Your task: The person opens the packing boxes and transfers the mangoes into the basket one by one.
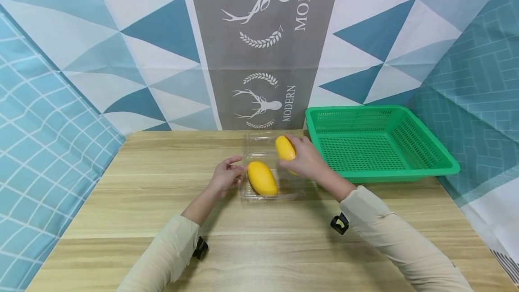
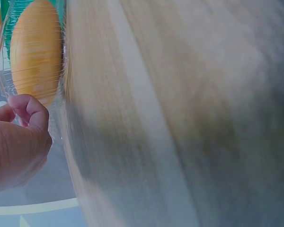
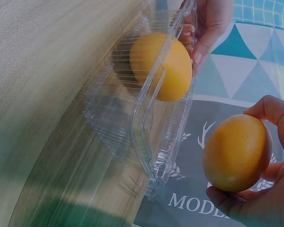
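A yellow mango [image 1: 285, 148] is gripped in my right hand [image 1: 303, 157], above the right part of a clear plastic clamshell box [image 1: 293, 189]. In the right wrist view, thumb and fingers curl round this mango [image 3: 236, 153], which is apart from the box wall. A second mango [image 1: 262, 178] lies in the left part of the box, whose lid stands open toward the back. My left hand [image 1: 227, 175] holds the box's left edge; the left wrist view shows its thumb and bent fingers [image 2: 31, 111] pinching the rim beside the second mango [image 2: 36, 52].
A green plastic basket [image 1: 365, 175] with mesh walls stands at the right, close behind my right forearm, and nothing shows inside it. The box sits toward the back of the wooden table [image 1: 259, 247]. A patterned cloth [image 1: 162, 57] hangs right behind the table's rear edge.
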Motion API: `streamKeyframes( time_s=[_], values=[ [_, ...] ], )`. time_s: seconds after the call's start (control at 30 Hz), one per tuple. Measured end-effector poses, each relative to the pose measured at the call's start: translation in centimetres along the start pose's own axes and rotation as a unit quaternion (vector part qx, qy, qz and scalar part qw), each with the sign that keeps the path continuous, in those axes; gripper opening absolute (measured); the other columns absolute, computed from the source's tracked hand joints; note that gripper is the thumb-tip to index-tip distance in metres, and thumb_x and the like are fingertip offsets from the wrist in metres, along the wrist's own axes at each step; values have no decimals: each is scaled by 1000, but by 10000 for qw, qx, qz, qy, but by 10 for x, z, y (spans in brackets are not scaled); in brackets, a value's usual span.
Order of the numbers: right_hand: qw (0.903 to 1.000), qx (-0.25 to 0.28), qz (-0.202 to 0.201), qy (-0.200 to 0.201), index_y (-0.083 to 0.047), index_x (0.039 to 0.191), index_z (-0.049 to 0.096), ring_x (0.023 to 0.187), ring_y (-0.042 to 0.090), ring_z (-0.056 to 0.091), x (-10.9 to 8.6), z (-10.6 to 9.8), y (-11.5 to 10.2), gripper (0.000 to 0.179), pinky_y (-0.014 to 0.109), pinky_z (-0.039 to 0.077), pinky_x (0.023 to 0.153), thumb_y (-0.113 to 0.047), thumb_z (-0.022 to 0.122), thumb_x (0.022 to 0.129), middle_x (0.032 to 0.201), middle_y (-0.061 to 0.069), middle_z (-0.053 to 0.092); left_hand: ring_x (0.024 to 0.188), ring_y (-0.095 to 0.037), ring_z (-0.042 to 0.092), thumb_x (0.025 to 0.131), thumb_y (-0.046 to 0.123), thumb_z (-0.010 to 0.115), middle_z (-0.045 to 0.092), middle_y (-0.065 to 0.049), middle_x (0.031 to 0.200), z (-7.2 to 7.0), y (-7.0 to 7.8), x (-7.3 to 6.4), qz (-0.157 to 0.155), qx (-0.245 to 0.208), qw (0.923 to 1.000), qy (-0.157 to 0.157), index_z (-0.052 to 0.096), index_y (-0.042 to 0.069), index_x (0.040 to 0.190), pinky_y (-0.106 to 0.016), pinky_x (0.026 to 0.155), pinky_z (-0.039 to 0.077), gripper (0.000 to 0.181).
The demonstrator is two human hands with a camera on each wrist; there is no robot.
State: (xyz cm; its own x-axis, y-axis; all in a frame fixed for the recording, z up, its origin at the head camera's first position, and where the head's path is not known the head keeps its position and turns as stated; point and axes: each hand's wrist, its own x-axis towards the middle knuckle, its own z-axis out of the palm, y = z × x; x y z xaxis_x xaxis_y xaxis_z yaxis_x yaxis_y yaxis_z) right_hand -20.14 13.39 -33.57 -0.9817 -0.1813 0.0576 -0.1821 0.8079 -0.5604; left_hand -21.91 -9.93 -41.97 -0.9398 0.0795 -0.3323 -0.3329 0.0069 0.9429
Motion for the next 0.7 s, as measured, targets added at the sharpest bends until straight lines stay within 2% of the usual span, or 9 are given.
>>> streamKeyframes(
  time_s=[0.47, 0.7],
  values=[
    [9998, -48, -98, 151, -8, 141, 40, 89, 25, 48, 2, -4, 5, 77, 29, 43, 65, -30, 69, 74, 110, 16, 51, 60, -9, 48, 89, 4, 60, 53, -2, 89, 0, 0, -1, -9, -5, 10000, 45, 46, 9, 133, -16, 49, 42, 47],
    [9997, -69, -80, 199, -7, 141, 39, 96, 27, 49, 2, -8, 9, 77, 35, 47, 70, -29, 69, 74, 118, 19, 51, 60, -9, 48, 89, 4, 60, 53, -2, 88, 0, 0, 0, -12, 19, 10000, 37, 46, 9, 133, -16, 49, 42, 46]
  ],
)
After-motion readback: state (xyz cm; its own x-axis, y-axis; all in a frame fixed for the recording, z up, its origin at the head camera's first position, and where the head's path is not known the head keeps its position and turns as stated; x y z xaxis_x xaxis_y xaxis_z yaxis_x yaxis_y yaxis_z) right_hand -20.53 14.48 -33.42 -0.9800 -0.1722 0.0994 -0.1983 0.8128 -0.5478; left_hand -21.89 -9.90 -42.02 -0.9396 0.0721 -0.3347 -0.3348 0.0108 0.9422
